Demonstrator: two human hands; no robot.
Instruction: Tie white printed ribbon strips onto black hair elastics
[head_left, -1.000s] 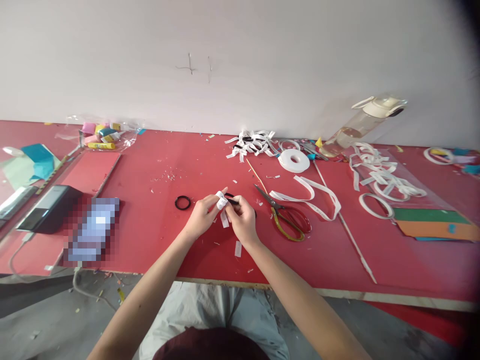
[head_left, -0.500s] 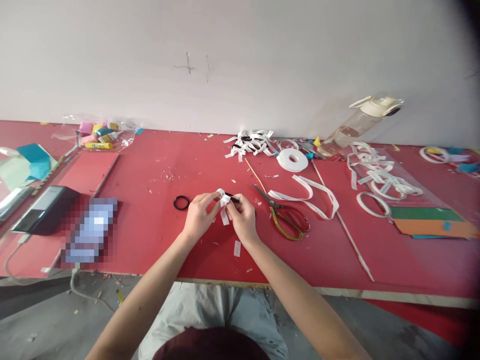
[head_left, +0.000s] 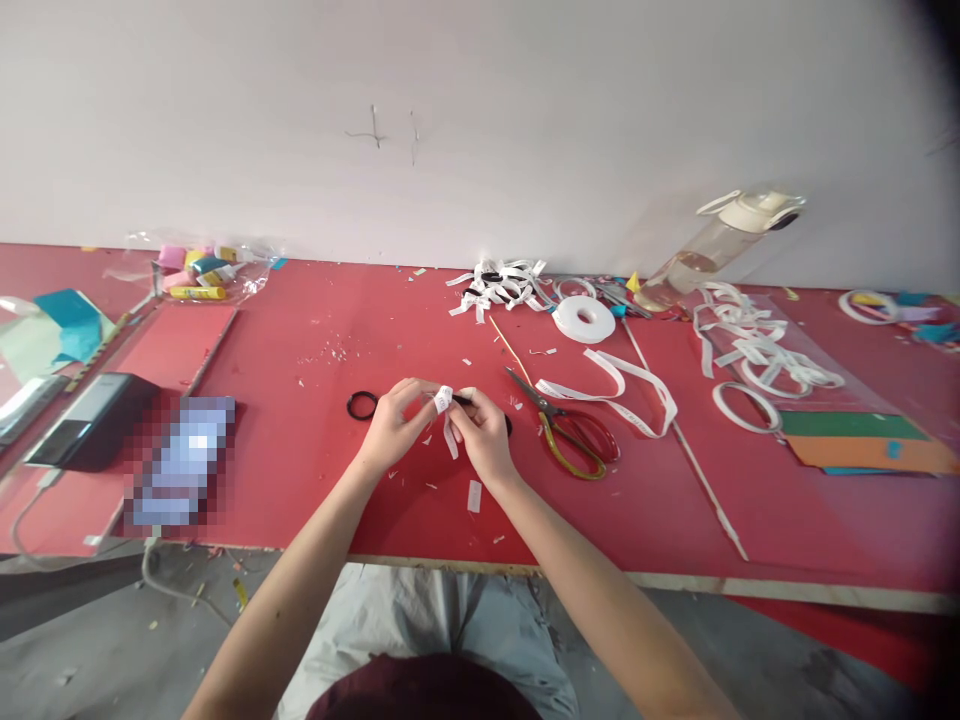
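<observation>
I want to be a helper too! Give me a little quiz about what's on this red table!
1. True or false: the scissors lie on the red table, and no hand touches them.
2. Pick one: what do the left hand and right hand pinch between their fingers? A) a white ribbon strip B) a glue stick C) a bottle
3. Fill the gap: the loose black ring lies nearest the ___ hand.

Key: 1 true; 2 A; 3 left.
</observation>
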